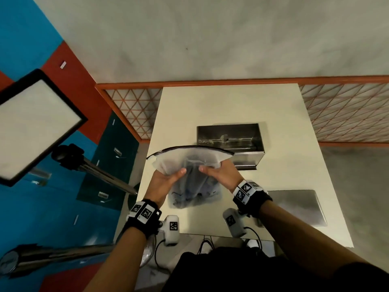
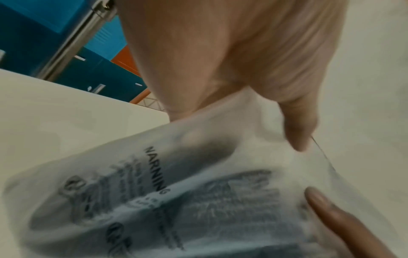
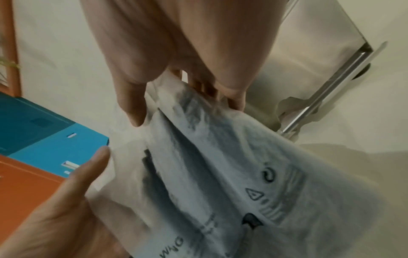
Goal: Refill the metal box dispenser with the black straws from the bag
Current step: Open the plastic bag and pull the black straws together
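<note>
Both of my hands hold a frosted plastic bag (image 1: 189, 161) upright over the white table (image 1: 284, 114). Its black zip edge arches at the top. Dark straws (image 1: 193, 186) show dimly through the plastic. My left hand (image 1: 168, 180) grips the bag's left side, thumb on the front and fingers behind. My right hand (image 1: 212, 171) pinches bunched plastic on the right side. Close up, the bag (image 2: 198, 200) carries warning print, with my left thumb (image 2: 298, 125) pressed on it. The right wrist view shows the gathered bag (image 3: 220, 165). Just behind it stands the metal box dispenser (image 1: 229, 135), its top uncovered.
A flat metal lid (image 1: 294, 207) lies on the table's near right part. A light panel on a tripod (image 1: 35, 125) stands to the left of the table. Blue and orange lockers (image 1: 31, 197) are further left. A lattice fence (image 1: 347, 112) runs behind the table.
</note>
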